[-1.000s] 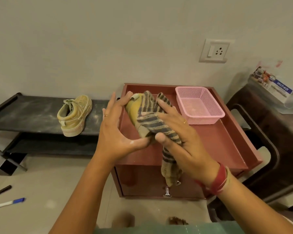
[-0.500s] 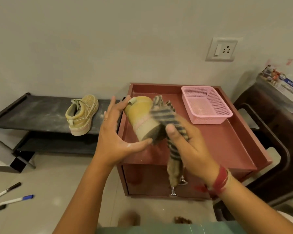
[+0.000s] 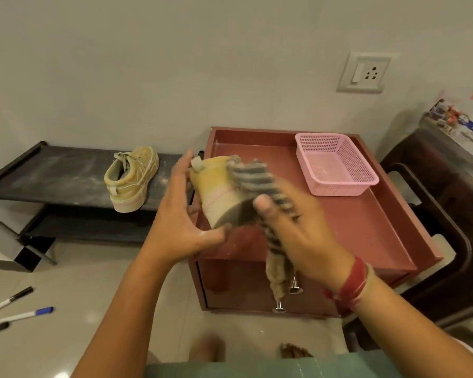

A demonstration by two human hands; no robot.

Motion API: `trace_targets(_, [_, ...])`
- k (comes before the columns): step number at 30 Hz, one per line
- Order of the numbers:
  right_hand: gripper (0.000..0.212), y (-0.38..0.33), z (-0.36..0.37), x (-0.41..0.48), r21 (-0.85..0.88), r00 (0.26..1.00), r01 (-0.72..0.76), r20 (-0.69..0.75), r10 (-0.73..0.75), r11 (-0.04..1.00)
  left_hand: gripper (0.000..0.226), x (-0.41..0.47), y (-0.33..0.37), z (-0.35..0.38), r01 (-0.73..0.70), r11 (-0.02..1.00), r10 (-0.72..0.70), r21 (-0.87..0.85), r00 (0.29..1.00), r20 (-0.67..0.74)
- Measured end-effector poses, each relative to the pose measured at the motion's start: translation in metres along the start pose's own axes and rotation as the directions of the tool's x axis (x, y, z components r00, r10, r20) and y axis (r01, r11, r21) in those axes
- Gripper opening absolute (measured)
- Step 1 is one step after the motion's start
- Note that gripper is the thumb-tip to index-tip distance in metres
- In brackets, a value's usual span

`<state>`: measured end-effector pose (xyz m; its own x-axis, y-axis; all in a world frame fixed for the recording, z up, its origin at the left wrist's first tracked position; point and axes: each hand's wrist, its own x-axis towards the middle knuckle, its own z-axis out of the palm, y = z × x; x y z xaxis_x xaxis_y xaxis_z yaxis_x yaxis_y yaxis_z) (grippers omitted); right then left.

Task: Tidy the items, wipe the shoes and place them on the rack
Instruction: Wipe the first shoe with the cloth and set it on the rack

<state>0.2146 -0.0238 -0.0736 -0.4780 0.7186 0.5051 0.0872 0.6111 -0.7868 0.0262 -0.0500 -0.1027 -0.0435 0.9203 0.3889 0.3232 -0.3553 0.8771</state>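
Note:
A yellow shoe point(image 3: 216, 184) is held heel towards me above the red cabinet point(image 3: 366, 230). My left hand point(image 3: 180, 216) grips it from the left, thumb under the sole and fingers along its side. My right hand point(image 3: 292, 230) holds a striped cloth point(image 3: 254, 175) against the shoe's right side and sole; the cloth's tail hangs down in front of the cabinet drawer. The hand and cloth are blurred. The matching yellow shoe point(image 3: 133, 181) stands on the top shelf of the dark rack point(image 3: 52, 181) at the left, heel towards me.
A pink plastic basket point(image 3: 336, 165) sits at the back right of the cabinet top. Three pens point(image 3: 25, 313) lie on the floor at the lower left. A dark chair point(image 3: 448, 203) stands right of the cabinet. A wall socket point(image 3: 366, 72) is above.
My right hand has drawn the cloth off the shoe's top and toward its right side and sole, baring the yellow heel. The view has shifted slightly left.

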Motion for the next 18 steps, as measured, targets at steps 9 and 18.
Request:
trace_targets(9, [0.048, 0.037, 0.01, -0.013, -0.297, 0.981, -0.153, 0.072, 0.182, 0.942, 0.108, 0.009, -0.025, 0.015, -0.004, 0.936, -0.016, 0.351, 0.998, 0.055])
trace_targets(18, [0.052, 0.062, -0.002, -0.006, -0.394, 0.974, -0.204, 0.014, 0.228, 0.896, 0.109, 0.015, -0.029, 0.019, 0.035, 0.909, -0.032, 0.415, 0.999, -0.016])
